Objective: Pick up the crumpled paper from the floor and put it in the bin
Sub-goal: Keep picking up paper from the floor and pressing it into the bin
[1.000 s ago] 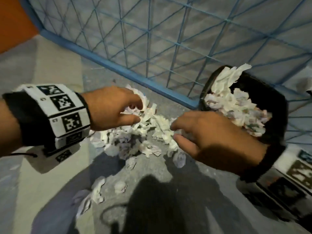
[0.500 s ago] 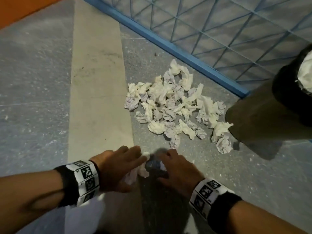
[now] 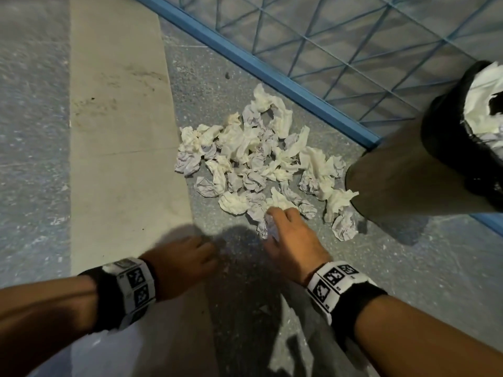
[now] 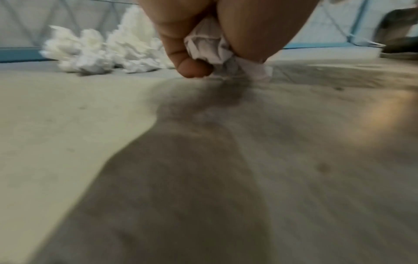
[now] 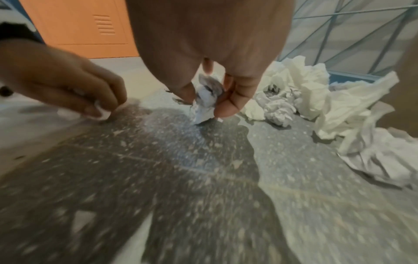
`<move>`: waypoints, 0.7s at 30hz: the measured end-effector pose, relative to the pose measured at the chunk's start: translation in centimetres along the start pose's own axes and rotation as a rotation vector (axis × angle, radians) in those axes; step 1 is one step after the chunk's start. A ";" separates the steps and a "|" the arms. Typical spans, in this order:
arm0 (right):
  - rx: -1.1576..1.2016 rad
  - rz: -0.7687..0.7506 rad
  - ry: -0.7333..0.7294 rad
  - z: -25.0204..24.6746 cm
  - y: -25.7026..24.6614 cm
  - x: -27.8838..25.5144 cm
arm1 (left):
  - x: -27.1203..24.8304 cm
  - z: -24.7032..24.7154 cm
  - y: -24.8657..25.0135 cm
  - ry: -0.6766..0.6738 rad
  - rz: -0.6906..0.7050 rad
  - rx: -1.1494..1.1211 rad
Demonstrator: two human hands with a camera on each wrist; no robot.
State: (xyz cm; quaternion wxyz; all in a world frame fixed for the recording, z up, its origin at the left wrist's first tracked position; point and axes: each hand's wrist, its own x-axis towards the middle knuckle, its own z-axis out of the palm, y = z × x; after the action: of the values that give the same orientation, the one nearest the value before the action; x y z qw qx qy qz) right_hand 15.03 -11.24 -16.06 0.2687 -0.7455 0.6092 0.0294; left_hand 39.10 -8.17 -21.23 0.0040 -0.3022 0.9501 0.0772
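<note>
A heap of crumpled white paper (image 3: 253,156) lies on the speckled floor beside the blue fence. The black bin (image 3: 460,137) stands at the right edge, with paper showing in its mouth. My right hand (image 3: 275,224) is at the heap's near edge, fingers and thumb pinching one crumpled paper ball (image 5: 207,100). My left hand (image 3: 190,254) is low over the floor to the left, curled round another white paper wad (image 4: 208,48). From the right wrist view the left hand (image 5: 90,92) shows a scrap of paper under its fingertips.
A blue mesh fence (image 3: 326,42) runs diagonally behind the heap. A pale concrete strip (image 3: 117,131) crosses the floor at left. An orange cabinet (image 5: 86,23) stands farther left. My shadow covers the floor in front of both hands.
My right hand has moved forward to the near edge of the heap and now pinches a paper ball. My left hand stays low at the left, still curled on its paper.
</note>
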 end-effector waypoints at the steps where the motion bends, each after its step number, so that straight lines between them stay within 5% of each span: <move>1: -0.010 0.005 -0.024 0.0 0.0 0.8 | 0.2 -0.3 -0.9 -0.022 -0.031 -0.005; 5: -0.078 -0.025 -0.134 1.4 -0.3 3.6 | 0.9 -1.6 -3.3 -0.106 -0.216 -0.042; 13: -0.241 -0.035 -0.221 0.8 -0.4 2.9 | 1.5 -4.5 -2.9 0.036 -0.380 -0.156; 17: -0.061 -0.122 -0.260 -4.9 0.9 -1.0 | 3.9 -8.9 -3.6 0.151 -0.347 -0.131; 21: -0.158 -0.231 -0.187 -13.9 1.3 -5.7 | 8.5 -14.6 -2.8 0.235 -0.274 -0.059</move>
State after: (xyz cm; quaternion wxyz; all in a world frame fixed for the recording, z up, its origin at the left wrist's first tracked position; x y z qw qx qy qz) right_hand 8.39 -12.38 -2.58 0.2664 -0.8234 0.4876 0.1152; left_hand 34.36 -17.44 -7.66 -0.1055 -0.4355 0.8914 0.0679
